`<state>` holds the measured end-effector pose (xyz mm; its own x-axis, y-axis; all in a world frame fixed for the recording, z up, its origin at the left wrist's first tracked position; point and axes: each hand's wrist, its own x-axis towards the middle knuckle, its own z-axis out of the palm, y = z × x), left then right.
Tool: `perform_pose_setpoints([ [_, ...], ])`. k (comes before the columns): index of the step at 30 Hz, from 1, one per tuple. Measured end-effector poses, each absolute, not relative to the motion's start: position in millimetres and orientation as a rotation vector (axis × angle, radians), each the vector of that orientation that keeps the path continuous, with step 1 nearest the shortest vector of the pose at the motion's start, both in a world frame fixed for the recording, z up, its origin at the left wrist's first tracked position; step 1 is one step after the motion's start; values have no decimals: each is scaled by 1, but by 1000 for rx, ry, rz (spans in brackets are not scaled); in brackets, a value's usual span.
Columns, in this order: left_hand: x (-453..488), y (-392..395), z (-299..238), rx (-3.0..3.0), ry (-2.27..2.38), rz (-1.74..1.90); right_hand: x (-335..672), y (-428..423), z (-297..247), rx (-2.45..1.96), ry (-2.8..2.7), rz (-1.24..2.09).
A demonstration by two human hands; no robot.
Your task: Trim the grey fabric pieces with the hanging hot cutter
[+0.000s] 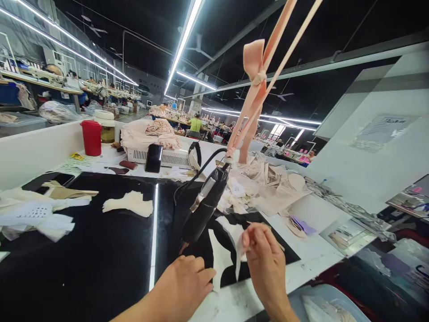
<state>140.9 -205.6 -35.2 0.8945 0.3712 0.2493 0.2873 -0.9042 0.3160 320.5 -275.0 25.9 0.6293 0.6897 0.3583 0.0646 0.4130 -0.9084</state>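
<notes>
My left hand (183, 284) is closed on the black work surface, its fingertips pinching the lower left edge of a white cut fabric piece (220, 257). A second curved white fabric piece (234, 232) is lifted at its right side, held between the thumb and fingers of my right hand (266, 261). Just beyond my left hand hangs a black handheld tool (206, 205) with a copper-coloured tip, tilted tip-down. Knotted pink elastic straps (256, 85) hold it from above, and a black cable runs from its top.
A loose cream fabric piece (129, 204) and stacked cut pieces (36, 214) lie left. Behind are a red cup (91, 138), a jar (106, 127), a phone (154, 158) and a vented white box (177, 156). Beige garments (275, 179) pile at right. People sit at sewing machines farther off.
</notes>
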Motion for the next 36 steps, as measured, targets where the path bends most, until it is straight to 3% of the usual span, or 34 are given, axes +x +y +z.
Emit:
perform_pose_setpoints([
  [8, 124, -201, -16, 1664, 597, 436, 274, -302, -6, -1134, -833, 764],
  [12, 116, -195, -8, 1458, 602, 412, 261, -298, -12, -1196, -948, 860],
  [36, 39, -160, -14, 1433, 926, 410, 235, -278, -34, -1276, -909, 1017],
])
